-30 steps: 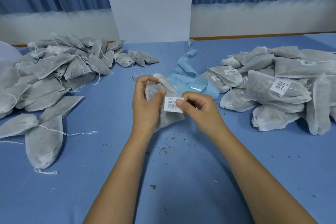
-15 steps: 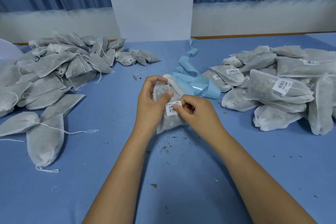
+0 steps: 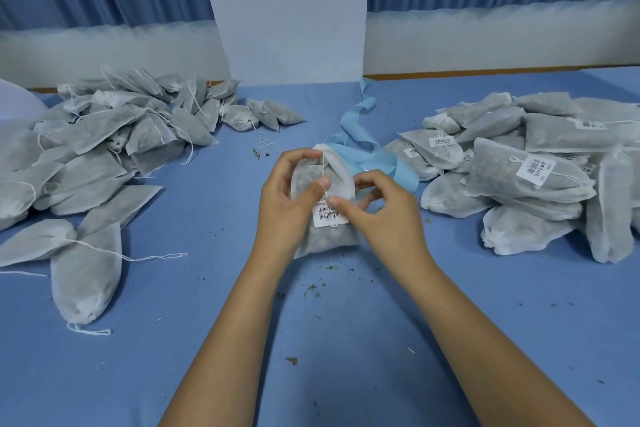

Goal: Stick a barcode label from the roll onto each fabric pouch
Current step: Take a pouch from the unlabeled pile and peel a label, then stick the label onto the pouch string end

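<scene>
A white fabric pouch (image 3: 327, 236) stands at the table's centre between both hands. My left hand (image 3: 289, 199) grips its left side, thumb across the front. A white barcode label (image 3: 329, 215) lies on the pouch's front, and my right hand (image 3: 377, 208) presses its upper right edge with thumb and curled fingers. A blue strip of label backing (image 3: 374, 152) trails away behind the pouch; the roll itself is hidden.
A heap of unlabelled pouches (image 3: 104, 149) with loose strings covers the left side. Labelled pouches (image 3: 533, 170) are piled on the right. Herb crumbs (image 3: 313, 289) dot the blue table (image 3: 346, 357). A white panel (image 3: 287, 10) stands at the back.
The label went from being held in the air in front of the pouch to lying flat on it. Both hands and the pouch shifted slightly right.
</scene>
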`<state>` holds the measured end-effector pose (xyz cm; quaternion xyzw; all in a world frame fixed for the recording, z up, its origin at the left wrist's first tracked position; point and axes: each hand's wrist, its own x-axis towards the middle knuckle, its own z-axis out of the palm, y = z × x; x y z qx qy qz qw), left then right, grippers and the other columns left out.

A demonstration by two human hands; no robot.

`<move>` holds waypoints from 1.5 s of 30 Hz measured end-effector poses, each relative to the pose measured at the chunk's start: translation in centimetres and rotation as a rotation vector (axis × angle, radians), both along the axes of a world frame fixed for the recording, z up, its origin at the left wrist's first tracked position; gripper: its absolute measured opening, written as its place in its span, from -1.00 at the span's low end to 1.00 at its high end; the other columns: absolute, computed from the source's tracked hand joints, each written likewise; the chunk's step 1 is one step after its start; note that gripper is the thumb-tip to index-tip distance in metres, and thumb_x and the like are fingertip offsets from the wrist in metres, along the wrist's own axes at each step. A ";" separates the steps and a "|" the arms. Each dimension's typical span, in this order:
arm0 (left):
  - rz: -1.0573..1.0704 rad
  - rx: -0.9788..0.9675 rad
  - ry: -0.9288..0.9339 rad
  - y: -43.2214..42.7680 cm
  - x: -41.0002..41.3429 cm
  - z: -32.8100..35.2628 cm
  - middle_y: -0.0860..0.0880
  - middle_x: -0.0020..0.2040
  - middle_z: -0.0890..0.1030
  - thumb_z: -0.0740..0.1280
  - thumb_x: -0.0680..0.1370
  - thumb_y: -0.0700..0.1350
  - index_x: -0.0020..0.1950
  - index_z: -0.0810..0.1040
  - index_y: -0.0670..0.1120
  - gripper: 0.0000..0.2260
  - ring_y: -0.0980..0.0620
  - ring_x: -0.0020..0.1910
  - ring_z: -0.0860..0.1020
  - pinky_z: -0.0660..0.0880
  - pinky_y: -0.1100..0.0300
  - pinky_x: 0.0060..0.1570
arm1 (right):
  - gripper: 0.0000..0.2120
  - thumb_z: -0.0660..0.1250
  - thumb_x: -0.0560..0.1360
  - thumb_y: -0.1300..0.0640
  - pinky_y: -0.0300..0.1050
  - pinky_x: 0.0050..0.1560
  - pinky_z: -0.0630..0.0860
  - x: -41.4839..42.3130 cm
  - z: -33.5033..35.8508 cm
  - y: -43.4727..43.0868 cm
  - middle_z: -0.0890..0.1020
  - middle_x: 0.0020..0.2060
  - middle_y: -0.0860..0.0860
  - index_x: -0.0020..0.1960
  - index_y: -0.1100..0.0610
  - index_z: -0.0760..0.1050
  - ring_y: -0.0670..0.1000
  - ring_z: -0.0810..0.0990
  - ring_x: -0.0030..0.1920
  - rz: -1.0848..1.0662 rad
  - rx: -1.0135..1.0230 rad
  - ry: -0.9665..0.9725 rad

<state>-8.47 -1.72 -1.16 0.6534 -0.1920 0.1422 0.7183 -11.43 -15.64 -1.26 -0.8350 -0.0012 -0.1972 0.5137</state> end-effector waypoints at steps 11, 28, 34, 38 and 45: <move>-0.054 0.149 0.009 -0.2 0.0 -0.3 0.22 0.38 0.48 0.39 0.53 -0.24 0.39 0.42 0.15 -0.51 0.23 0.39 0.39 0.38 0.12 0.39 | -0.92 0.47 0.42 0.26 -0.33 -0.20 0.52 0.5 0.2 -0.7 0.66 -0.33 -0.05 -0.15 0.26 0.59 -0.14 0.62 -0.29 0.151 0.618 0.003; 0.211 0.028 -0.131 -5.0 -1.0 3.8 0.26 0.08 0.63 0.38 0.53 -0.25 0.13 0.61 0.02 -0.76 0.28 0.16 0.54 0.43 0.38 0.14 | -0.93 0.42 0.45 0.27 -0.23 -0.17 0.58 -1.5 2.4 -2.3 0.67 -0.24 -0.02 -0.07 0.21 0.58 -0.07 0.64 -0.21 0.170 0.601 -0.058; 0.099 0.198 0.029 -10.7 -0.7 4.8 0.00 0.27 0.56 0.37 0.56 -0.19 0.31 0.55 -0.08 -0.69 0.09 0.25 0.50 0.40 0.11 0.32 | -0.91 0.33 0.52 0.27 -0.28 -0.38 0.46 -3.7 1.8 -6.4 0.63 -0.27 0.05 0.02 0.20 0.55 -0.03 0.55 -0.40 0.176 0.711 0.125; -0.107 0.209 0.104 -13.7 -1.4 5.0 0.07 0.37 0.35 0.29 0.62 -0.08 0.54 0.25 0.06 -0.50 0.31 0.12 0.46 0.44 0.19 0.27 | -0.90 0.27 0.57 0.26 -0.34 -0.33 0.52 -2.8 3.8 -10.2 0.64 -0.33 0.03 -0.06 0.25 0.54 -0.12 0.59 -0.40 0.014 1.123 -0.034; -0.148 0.363 0.071 -14.7 -2.2 4.2 -0.05 0.34 0.42 0.35 0.58 -0.20 0.44 0.39 -0.05 -0.58 0.13 0.04 0.55 0.45 0.40 0.12 | -0.83 0.17 0.62 0.27 -0.35 -0.36 0.53 -0.8 4.0 -11.4 0.67 -0.22 0.12 -0.11 0.28 0.46 -0.09 0.64 -0.37 -0.075 1.434 -0.030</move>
